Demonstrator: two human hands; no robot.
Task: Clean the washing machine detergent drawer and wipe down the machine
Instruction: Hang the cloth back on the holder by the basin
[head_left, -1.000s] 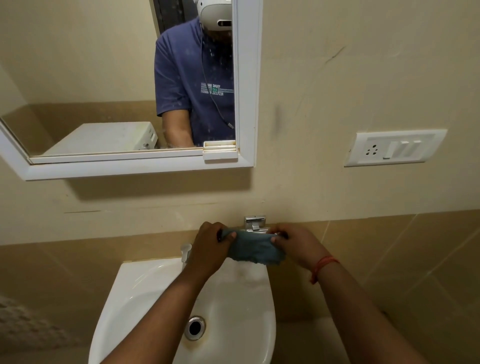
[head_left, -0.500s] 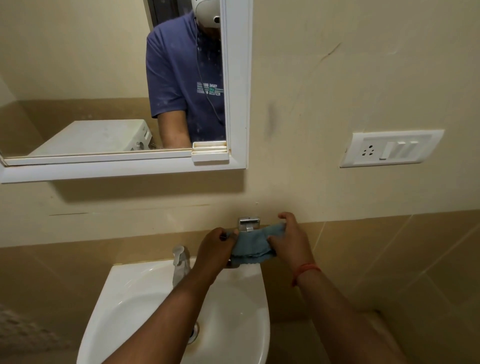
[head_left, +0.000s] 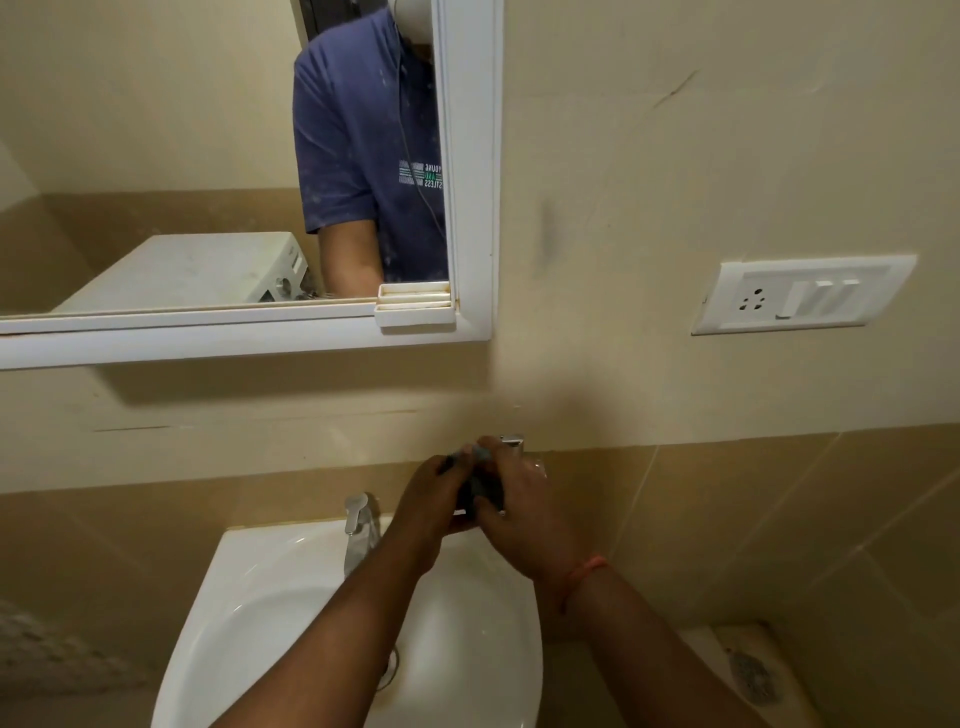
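Observation:
A blue-grey cloth (head_left: 480, 486) is bunched tightly between both my hands above the back rim of the white washbasin (head_left: 270, 613). My left hand (head_left: 434, 499) grips its left side and my right hand (head_left: 519, 512) closes over its right side, so only a dark strip and a small tip of cloth show. The hands press together just below a chrome wall fitting (head_left: 511, 442). The white washing machine (head_left: 192, 273) appears only as a reflection in the mirror.
A chrome tap (head_left: 358, 530) stands on the basin just left of my hands. A white-framed mirror (head_left: 470, 171) hangs above, with a small soap shelf (head_left: 414, 306). A socket and switch plate (head_left: 802, 296) is on the right wall.
The cloth was stretched flat between my hands; now my hands have come together and squeezed it into a small wad. The view has shifted slightly left.

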